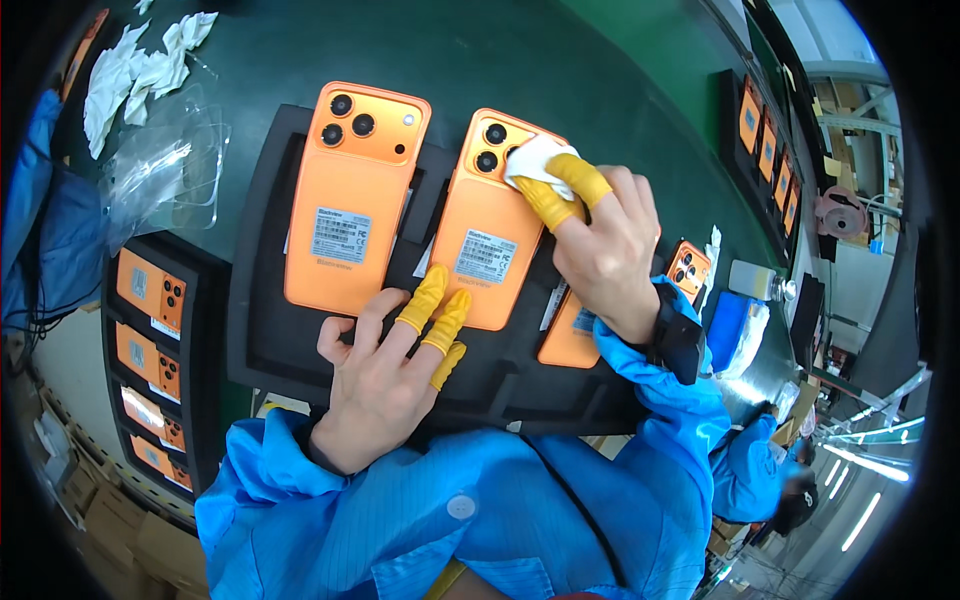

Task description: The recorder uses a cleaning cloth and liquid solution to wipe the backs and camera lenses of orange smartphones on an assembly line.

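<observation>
Three orange smartphones lie back up on a black foam tray in front of me. My right hand, with yellow finger cots, pinches a white cloth against the camera area of the middle smartphone. On that phone's lower end rest the cot-covered fingertips of my left hand, stretched out and holding nothing. To the left lies another smartphone with a grey label and its camera lenses showing. The third smartphone is partly hidden under my right forearm.
Another black tray with several orange phones stands at the left. Crumpled white tissues and clear plastic films lie at the far left. On the right are a pump bottle, a blue packet and more trayed phones. A co-worker is at lower right.
</observation>
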Demonstrator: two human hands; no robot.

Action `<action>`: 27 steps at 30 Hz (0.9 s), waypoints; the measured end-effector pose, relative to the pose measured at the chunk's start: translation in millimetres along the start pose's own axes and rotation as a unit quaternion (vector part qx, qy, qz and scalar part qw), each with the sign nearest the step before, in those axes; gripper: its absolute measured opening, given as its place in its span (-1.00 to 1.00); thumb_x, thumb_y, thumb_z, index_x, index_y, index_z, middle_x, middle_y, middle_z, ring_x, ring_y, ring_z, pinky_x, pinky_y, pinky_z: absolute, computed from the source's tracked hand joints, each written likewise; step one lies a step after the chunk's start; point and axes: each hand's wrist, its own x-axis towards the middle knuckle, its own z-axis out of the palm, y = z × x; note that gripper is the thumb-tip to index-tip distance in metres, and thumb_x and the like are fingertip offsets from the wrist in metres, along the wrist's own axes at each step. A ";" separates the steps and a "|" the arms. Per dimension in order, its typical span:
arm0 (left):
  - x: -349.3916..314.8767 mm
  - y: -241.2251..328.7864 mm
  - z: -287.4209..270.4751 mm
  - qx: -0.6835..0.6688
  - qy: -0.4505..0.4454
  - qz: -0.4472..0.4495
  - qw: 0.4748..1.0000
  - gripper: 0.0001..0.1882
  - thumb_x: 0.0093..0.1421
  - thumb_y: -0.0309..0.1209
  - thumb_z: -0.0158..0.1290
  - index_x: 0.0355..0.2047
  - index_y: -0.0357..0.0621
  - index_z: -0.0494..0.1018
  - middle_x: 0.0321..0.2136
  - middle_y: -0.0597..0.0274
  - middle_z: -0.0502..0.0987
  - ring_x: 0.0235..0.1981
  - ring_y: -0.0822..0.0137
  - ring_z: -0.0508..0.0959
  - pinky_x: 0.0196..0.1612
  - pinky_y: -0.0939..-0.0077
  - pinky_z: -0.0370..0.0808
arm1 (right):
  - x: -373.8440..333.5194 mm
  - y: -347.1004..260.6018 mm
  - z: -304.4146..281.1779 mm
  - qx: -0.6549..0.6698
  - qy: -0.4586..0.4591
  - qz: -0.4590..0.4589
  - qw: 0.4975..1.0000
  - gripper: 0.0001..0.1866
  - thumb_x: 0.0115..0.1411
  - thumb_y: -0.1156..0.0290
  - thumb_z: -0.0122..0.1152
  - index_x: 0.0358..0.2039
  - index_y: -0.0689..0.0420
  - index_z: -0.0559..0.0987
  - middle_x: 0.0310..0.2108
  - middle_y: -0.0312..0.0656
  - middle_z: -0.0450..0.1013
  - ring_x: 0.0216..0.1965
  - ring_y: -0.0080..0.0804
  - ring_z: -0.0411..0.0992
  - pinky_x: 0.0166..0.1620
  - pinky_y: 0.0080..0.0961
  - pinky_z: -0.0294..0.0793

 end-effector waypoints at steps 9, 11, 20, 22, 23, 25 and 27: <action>-0.4 1.0 -1.3 -0.004 -0.002 -0.003 1.000 -0.55 0.00 -0.35 0.34 -0.04 -0.11 0.62 0.00 0.21 0.53 0.11 0.16 0.37 0.04 0.08 0.05 | 6.0 -4.0 0.4 0.010 0.000 0.009 1.000 -0.64 -0.23 0.53 0.31 -0.30 0.16 0.73 -0.28 -0.15 0.54 -0.29 -0.24 0.41 -0.32 -0.34 0.33; -1.9 1.6 0.9 -0.013 -0.003 -0.001 1.000 -0.56 -0.01 -0.36 0.34 -0.06 -0.11 0.62 0.01 0.21 0.53 0.11 0.16 0.37 0.05 0.07 0.05 | -6.2 -0.9 -1.4 0.001 -0.012 0.015 1.000 -0.64 -0.24 0.52 0.32 -0.30 0.17 0.73 -0.27 -0.15 0.54 -0.29 -0.24 0.42 -0.31 -0.34 0.34; -0.3 -0.2 0.0 0.000 0.002 -0.001 1.000 -0.64 0.11 -0.32 0.25 -0.06 -0.08 0.61 0.09 0.25 0.50 0.09 0.21 0.37 0.05 0.13 0.05 | 17.3 -10.7 14.0 0.061 0.009 -0.019 0.998 -0.66 -0.21 0.46 0.29 -0.31 0.17 0.71 -0.18 -0.15 0.54 -0.30 -0.28 0.41 -0.32 -0.37 0.33; -0.7 -0.7 -0.8 -0.003 -0.002 -0.004 1.000 -0.64 0.11 -0.32 0.25 -0.06 -0.09 0.61 0.09 0.25 0.50 0.09 0.21 0.37 0.05 0.13 0.05 | 14.1 -10.6 11.9 0.067 0.010 -0.027 0.997 -0.65 -0.22 0.46 0.28 -0.31 0.17 0.72 -0.18 -0.16 0.54 -0.29 -0.28 0.41 -0.31 -0.36 0.33; -0.8 -0.4 -0.3 -0.008 -0.005 -0.003 1.000 -0.64 0.11 -0.32 0.25 -0.06 -0.10 0.61 0.09 0.25 0.50 0.09 0.21 0.37 0.05 0.13 0.05 | 8.6 -9.0 8.4 0.051 0.002 -0.016 0.999 -0.65 -0.22 0.46 0.28 -0.31 0.17 0.72 -0.17 -0.15 0.54 -0.29 -0.27 0.41 -0.31 -0.36 0.33; 0.6 -0.8 -1.4 -0.013 -0.005 0.000 1.000 -0.64 0.11 -0.33 0.26 -0.06 -0.10 0.61 0.09 0.24 0.50 0.09 0.21 0.37 0.05 0.13 0.05 | -2.7 -3.5 2.3 0.018 -0.015 0.005 1.000 -0.65 -0.23 0.46 0.28 -0.32 0.16 0.72 -0.17 -0.14 0.54 -0.29 -0.26 0.42 -0.30 -0.35 0.34; -0.3 -0.4 -0.1 -0.019 -0.008 0.001 1.000 -0.60 0.08 -0.34 0.27 -0.04 -0.12 0.60 0.09 0.22 0.50 0.09 0.19 0.37 0.06 0.12 0.06 | -5.8 -1.1 2.5 0.008 0.003 0.015 1.000 -0.66 -0.27 0.50 0.30 -0.35 0.17 0.73 -0.17 -0.12 0.56 -0.28 -0.24 0.43 -0.30 -0.33 0.34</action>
